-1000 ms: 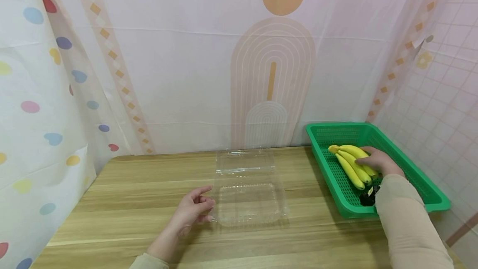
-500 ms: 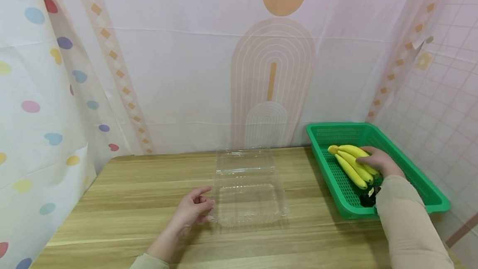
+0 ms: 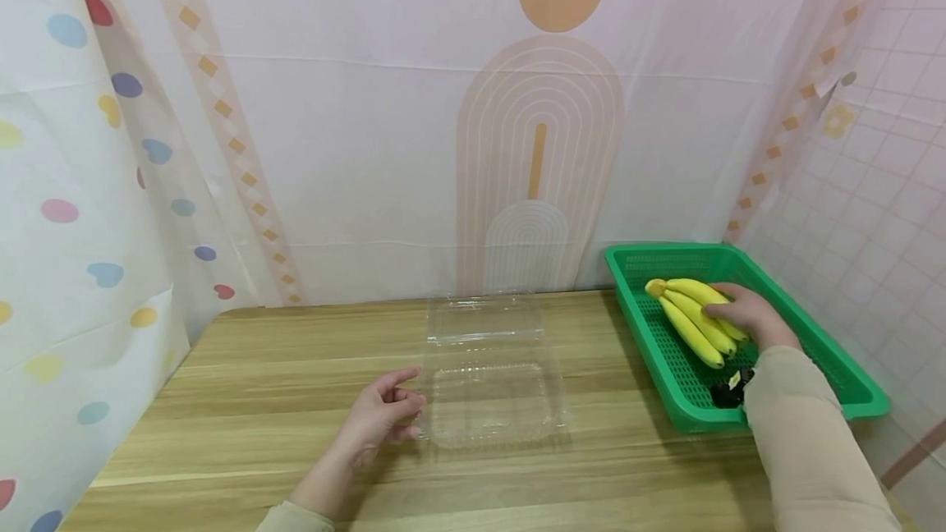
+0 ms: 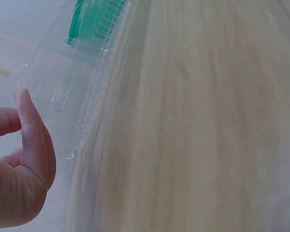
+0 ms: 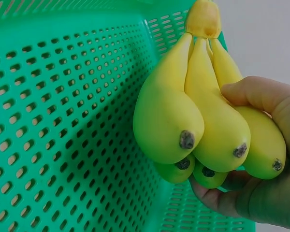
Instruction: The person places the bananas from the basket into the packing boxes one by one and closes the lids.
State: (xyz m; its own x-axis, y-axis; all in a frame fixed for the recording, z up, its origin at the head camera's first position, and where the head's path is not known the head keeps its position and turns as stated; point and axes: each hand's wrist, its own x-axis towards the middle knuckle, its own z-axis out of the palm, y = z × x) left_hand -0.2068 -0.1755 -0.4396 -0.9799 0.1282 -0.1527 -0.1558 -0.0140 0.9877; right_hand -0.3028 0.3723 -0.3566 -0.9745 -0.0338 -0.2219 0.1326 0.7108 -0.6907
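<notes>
My right hand [image 3: 750, 314] grips a bunch of yellow bananas [image 3: 698, 323] in the green basket. In the right wrist view the thumb of my right hand [image 5: 266, 104] lies over the bananas [image 5: 179, 113], with fingers curled under them. Their stem end points away, and the bunch looks raised off the basket floor. At the left edge of a clear plastic clamshell box [image 3: 491, 401], my left hand [image 3: 384, 409] has its fingers loosely bent. In the left wrist view, my left hand [image 4: 26, 159] is at the rim of the box [image 4: 70, 92]; firm contact is unclear.
The green perforated basket [image 3: 643, 343] stands at the table's right side. A dark item [image 3: 727, 391] with a pale label lies in it, partly hidden by the right sleeve. The clamshell's raised lid [image 3: 484, 318] is near the table's back edge, before a patterned curtain [image 3: 369, 146].
The bananas have shifted slightly up and to the left in my right hand's grip, showing more basket floor beneath them. My left hand and the clear box have not moved.
</notes>
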